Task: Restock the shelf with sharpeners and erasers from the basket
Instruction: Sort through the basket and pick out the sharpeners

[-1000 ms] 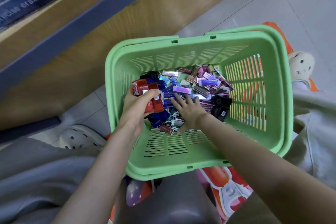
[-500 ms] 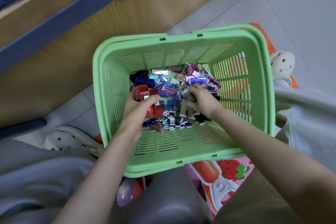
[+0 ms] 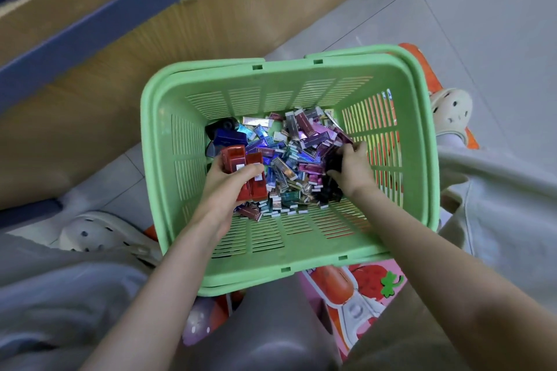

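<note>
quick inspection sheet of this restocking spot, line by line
surface: grey tiled floor; colourful mat shows under the green basket.
job's things: basket holds a heap of small eraser packs and a blue sharpener.
clutter: nothing seen.
grippers: left hand grips two red sharpeners; right hand curls round a dark item in the heap.
cables: nothing seen.
surroundings: wooden shelf base with blue edge ahead; cream clogs either side.
</note>
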The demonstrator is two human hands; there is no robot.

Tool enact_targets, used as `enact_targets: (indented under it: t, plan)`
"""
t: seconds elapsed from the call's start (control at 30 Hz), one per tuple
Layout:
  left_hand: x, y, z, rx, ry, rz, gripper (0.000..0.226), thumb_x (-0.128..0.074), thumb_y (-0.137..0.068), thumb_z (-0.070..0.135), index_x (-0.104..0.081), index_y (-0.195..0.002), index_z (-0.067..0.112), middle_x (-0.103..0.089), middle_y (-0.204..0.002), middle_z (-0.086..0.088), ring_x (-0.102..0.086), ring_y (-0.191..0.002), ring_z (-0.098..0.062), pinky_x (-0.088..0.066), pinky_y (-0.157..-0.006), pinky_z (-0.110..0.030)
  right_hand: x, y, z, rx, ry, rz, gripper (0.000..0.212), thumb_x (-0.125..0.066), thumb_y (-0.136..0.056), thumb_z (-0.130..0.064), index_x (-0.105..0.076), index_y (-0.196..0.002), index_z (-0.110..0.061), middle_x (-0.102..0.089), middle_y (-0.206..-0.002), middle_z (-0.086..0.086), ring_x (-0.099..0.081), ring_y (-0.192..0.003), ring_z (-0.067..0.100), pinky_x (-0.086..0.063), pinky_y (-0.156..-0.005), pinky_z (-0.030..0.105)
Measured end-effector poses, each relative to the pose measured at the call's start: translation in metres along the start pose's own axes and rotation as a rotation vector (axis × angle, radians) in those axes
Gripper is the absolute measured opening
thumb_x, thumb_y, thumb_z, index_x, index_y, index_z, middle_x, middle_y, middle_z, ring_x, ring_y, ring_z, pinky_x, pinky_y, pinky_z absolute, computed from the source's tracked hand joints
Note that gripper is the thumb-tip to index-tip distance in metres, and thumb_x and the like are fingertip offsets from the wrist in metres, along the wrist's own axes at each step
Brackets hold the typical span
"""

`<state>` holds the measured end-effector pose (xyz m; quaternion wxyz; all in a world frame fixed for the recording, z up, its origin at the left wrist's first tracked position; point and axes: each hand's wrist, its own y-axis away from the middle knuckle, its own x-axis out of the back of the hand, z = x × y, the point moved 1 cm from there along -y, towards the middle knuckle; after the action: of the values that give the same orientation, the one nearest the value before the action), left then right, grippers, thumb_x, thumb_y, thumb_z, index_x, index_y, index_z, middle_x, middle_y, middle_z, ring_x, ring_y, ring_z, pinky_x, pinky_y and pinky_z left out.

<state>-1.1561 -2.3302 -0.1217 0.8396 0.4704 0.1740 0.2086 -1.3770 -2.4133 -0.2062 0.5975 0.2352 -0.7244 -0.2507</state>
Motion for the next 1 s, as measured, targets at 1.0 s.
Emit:
enact_targets:
  t: [1.0]
  plan:
    - [0.075,0.062,0.059,-0.345,-0.082,-0.036,0.039,-0.070,-0.059,0.021,-0.057,-0.095,0.030,-0.068,-0.073,0.014,-0.065,-0.071,-0.005,-0.055,-0.060,-0.025,-0.028,0.024,-0.106,0.481,-0.063,-0.121,0.032,-0.049,-0.098,-0.022,-0.051,-0.128,-0.012,-0.051,-0.127,0.008,-0.058,-0.103,0.025,-0.051,-0.088,0.040]
